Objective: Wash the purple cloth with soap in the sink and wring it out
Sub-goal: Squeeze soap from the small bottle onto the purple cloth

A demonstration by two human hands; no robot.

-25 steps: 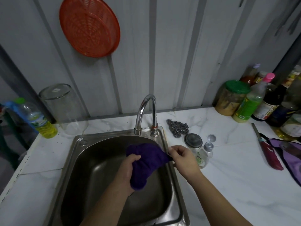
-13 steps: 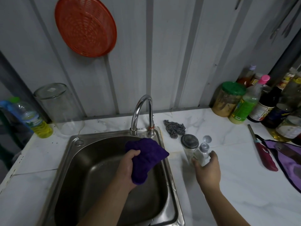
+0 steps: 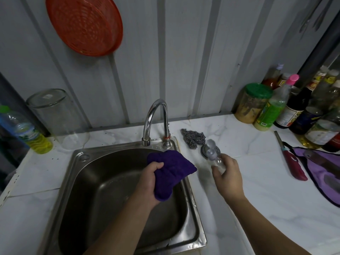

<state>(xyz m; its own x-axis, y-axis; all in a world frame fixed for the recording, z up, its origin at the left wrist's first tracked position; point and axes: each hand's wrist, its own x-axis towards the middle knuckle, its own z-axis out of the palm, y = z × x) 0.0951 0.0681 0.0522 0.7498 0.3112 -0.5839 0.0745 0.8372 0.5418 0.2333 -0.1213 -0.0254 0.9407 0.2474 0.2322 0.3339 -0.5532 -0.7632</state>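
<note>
Your left hand [image 3: 150, 178] grips the purple cloth [image 3: 170, 172] over the sink [image 3: 193, 227], its long axis running from 1 to 7 o'clock. Your right hand [image 3: 227, 174] holds the soap bottle [image 3: 214, 156] just beside it at 3 o'clock, flip cap open.

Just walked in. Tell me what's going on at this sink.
A person is washing a purple cloth. The left hand grips it bunched up over the steel sink, just below the faucet, which shows no water running. The right hand holds a small clear soap bottle over the counter beside the sink, its flip cap open. No soap is on the cloth yet as far as I can see.
</note>
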